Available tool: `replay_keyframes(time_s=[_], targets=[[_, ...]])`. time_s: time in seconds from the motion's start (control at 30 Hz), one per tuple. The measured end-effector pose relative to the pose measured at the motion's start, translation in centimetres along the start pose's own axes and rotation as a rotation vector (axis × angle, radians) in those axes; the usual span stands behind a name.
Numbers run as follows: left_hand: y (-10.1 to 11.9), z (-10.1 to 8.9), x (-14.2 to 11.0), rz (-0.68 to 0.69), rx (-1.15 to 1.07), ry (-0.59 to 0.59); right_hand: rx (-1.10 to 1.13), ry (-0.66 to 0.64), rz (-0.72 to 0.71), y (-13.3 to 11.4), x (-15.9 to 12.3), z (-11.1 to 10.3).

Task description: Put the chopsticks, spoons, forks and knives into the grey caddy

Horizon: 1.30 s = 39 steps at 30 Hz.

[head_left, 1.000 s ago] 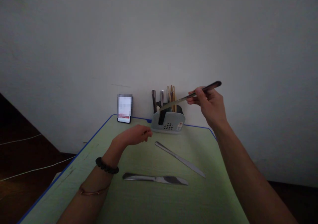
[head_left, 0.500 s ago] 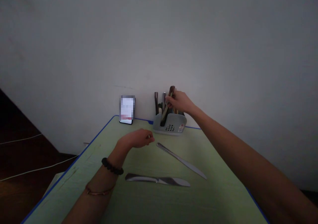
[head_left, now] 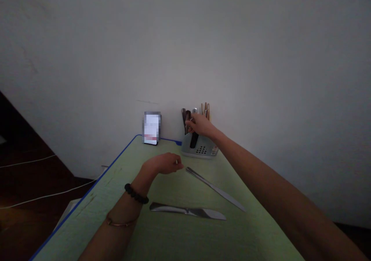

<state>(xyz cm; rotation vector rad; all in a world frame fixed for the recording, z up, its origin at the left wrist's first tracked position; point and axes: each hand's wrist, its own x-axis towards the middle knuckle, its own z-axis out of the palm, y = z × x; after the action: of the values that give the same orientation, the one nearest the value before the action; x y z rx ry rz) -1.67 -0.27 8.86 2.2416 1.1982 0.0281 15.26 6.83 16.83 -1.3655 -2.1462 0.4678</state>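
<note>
At the back of the table, a grey cutlery holder [head_left: 189, 149] with a patch of round holes holds several upright utensils. My right hand [head_left: 202, 125] is closed on a dark-ended piece of cutlery [head_left: 188, 113] at the holder's left part; its lower end is hidden, so its kind cannot be told. Wearing a dark bead bracelet, my left hand [head_left: 164, 163] hovers over or rests on the table, fingers loosely curled with nothing visible in them. Just right of its fingertips lies a table knife [head_left: 214, 187], slanting toward the right. A second table knife [head_left: 188, 211] lies nearer, almost crosswise.
A lit phone [head_left: 152, 128] leans upright against the wall [head_left: 246, 60], left of the holder. Thin tan sticks [head_left: 206, 107] stand in the holder's right part. The green table [head_left: 121, 176] has a blue edge. A white cable [head_left: 49, 194] runs beside it on the left.
My right hand has moved left and lower at the holder with the piece of cutlery, uncovering the tan sticks. My left hand and both knives stay in place; the view has shifted slightly.
</note>
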Motion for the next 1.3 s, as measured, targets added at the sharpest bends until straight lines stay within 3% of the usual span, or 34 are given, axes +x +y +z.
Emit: replay_keyframes(time_s=[0.7,1.3], targets=[[0.0,0.3,0.2,-0.004,0.028,-0.032,-0.114,-0.073,-0.061,0.3,0.2,-0.1],[0.4,0.4,0.2,-0.025,0.065,-0.043,-0.265,-0.061,-0.045,0.3,-2.0,-0.3]])
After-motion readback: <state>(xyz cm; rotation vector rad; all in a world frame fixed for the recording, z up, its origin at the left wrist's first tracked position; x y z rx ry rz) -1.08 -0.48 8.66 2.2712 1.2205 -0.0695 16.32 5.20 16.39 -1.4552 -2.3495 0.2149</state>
